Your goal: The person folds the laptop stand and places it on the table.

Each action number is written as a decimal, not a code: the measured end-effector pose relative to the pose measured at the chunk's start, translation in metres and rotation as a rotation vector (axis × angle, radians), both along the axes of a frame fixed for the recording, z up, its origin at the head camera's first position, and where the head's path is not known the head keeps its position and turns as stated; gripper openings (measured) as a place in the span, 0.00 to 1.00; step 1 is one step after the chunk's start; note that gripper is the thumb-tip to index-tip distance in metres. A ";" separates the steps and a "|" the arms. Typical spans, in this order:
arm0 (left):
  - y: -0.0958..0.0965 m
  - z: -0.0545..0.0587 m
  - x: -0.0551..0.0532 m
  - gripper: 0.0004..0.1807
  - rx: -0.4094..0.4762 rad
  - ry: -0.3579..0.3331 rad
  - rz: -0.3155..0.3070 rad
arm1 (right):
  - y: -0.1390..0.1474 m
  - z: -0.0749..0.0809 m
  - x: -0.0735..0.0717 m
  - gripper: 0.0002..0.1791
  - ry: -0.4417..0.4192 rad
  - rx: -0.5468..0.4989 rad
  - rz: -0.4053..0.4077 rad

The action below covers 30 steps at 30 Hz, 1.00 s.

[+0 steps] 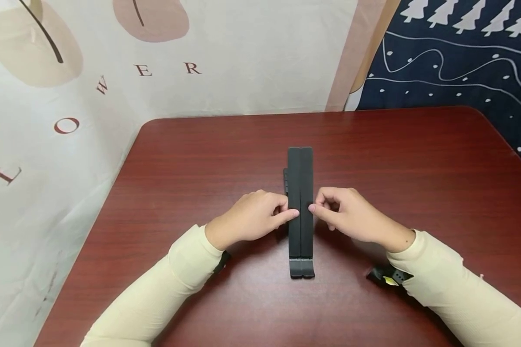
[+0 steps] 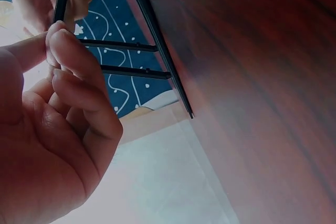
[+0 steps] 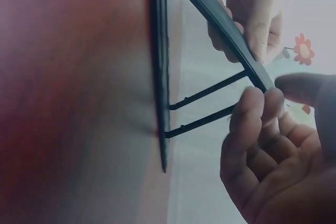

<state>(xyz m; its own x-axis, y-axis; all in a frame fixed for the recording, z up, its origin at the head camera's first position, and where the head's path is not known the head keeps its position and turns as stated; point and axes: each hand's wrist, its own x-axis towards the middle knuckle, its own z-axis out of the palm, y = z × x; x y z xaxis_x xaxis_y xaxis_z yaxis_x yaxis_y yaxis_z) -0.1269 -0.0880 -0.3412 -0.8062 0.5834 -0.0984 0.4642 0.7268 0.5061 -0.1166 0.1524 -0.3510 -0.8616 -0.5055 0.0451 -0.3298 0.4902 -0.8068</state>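
Observation:
A black folding laptop stand (image 1: 301, 178) stands on the table, its two long arms side by side and its lipped end toward me. My left hand (image 1: 253, 217) pinches the upper arms from the left, thumb on top and fingers curled at the side. From the right, my right hand (image 1: 351, 212) pinches the other edge between thumb and curled fingers. In the right wrist view the upper arm slopes up from the base bar (image 3: 159, 77), with two thin struts (image 3: 207, 90) between them. Part of the stand is hidden behind the fingers.
The reddish-brown wooden table (image 1: 199, 154) extends around the stand. Behind it hangs a pale printed cloth (image 1: 260, 58), with a dark blue tree-patterned cloth (image 1: 451, 67) at the right. A dark wrist device (image 1: 388, 275) is under the right sleeve.

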 end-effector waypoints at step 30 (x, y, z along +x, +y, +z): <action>-0.001 0.000 0.000 0.21 0.000 -0.059 -0.027 | -0.025 0.034 -0.054 0.12 0.263 -0.282 -0.311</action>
<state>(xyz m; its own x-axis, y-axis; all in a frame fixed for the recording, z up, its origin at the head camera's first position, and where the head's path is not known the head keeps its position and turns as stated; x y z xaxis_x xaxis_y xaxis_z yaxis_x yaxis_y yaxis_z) -0.1267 -0.0890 -0.3412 -0.7829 0.6051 -0.1448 0.4534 0.7142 0.5332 -0.1701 0.1272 -0.3171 -0.9107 -0.1632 0.3794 -0.4129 0.3728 -0.8310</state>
